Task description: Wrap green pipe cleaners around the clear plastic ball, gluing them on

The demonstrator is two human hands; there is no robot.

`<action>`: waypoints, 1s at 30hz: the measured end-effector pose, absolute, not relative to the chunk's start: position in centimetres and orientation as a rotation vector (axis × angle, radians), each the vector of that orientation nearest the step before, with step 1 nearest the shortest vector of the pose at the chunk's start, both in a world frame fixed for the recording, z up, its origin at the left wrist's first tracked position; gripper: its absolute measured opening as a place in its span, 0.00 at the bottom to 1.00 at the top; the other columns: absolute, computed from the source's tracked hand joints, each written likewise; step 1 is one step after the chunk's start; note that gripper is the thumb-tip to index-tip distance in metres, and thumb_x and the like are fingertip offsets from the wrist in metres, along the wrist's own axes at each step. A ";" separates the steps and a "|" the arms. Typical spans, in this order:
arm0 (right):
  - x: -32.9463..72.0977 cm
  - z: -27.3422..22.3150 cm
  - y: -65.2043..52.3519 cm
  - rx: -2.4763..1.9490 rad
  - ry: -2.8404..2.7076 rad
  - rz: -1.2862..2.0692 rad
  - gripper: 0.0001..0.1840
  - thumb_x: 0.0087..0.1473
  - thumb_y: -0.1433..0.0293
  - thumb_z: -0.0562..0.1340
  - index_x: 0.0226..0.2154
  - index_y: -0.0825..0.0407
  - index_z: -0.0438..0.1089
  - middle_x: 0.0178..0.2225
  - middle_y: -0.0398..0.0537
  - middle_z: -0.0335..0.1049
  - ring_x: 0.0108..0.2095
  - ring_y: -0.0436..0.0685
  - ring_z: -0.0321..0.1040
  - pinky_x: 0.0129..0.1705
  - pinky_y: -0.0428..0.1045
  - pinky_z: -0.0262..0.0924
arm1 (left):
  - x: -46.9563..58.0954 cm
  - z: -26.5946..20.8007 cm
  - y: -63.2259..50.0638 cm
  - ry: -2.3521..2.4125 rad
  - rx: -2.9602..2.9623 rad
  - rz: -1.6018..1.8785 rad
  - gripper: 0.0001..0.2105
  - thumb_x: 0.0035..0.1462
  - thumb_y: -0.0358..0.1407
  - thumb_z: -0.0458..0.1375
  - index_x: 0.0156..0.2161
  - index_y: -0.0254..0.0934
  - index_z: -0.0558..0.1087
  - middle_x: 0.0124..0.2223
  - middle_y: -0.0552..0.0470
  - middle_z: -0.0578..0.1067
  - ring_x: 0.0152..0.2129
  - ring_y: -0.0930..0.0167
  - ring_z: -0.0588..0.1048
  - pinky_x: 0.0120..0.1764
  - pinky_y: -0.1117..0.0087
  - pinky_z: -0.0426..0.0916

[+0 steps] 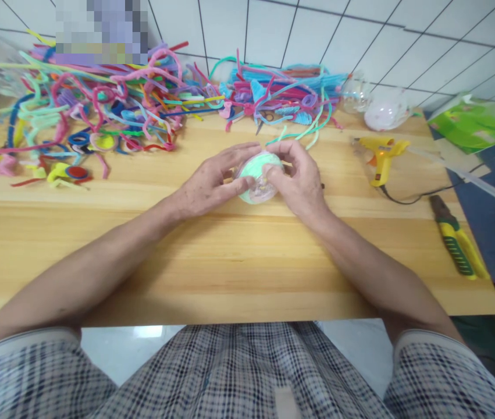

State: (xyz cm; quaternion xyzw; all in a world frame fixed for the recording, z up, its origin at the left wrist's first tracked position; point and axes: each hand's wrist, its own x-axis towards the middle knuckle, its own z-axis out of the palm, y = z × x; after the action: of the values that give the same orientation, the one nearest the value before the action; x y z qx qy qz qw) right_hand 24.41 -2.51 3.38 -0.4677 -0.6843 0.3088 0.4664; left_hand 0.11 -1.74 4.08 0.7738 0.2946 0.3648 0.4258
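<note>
Between my two hands, above the wooden table, is a small round ball [259, 189], clear in part, with mint-green and pinkish fuzzy strips on it. My left hand [214, 180] grips it from the left, the thumb on its near face and the fingers over the far side. On the other side my right hand [298, 177] holds it, thumb pressed on the green part and fingers bent round the far edge. What lies under the fingertips is hidden. Just beyond the hands are loose mint-green pipe cleaners [314, 132] and small scissors [261, 123].
A tangled heap of coloured pipe cleaners [111, 105] spreads over the back left, with bundles [291, 87] at back centre. Clear plastic balls [387, 109] sit at back right. A yellow glue gun [382, 157] with its cord and pliers [456, 238] lie on the right of the table [212, 262].
</note>
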 end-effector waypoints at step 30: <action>23.9 4.2 -3.3 -1.146 -1.664 0.764 0.17 0.57 0.60 0.70 0.48 0.42 0.73 0.51 0.48 0.79 0.54 0.65 0.77 0.60 0.65 0.75 | -0.3 4.4 -1.5 0.733 1.890 0.861 0.30 0.71 0.57 0.66 0.73 0.54 0.74 0.80 0.44 0.67 0.76 0.51 0.70 0.65 0.54 0.81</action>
State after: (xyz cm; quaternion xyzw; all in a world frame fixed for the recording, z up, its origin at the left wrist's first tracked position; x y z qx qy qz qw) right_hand 23.87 -3.33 4.23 -0.4680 -0.6794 0.3118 0.4714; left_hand -0.28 -1.52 4.38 0.7651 0.2970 0.3487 0.4525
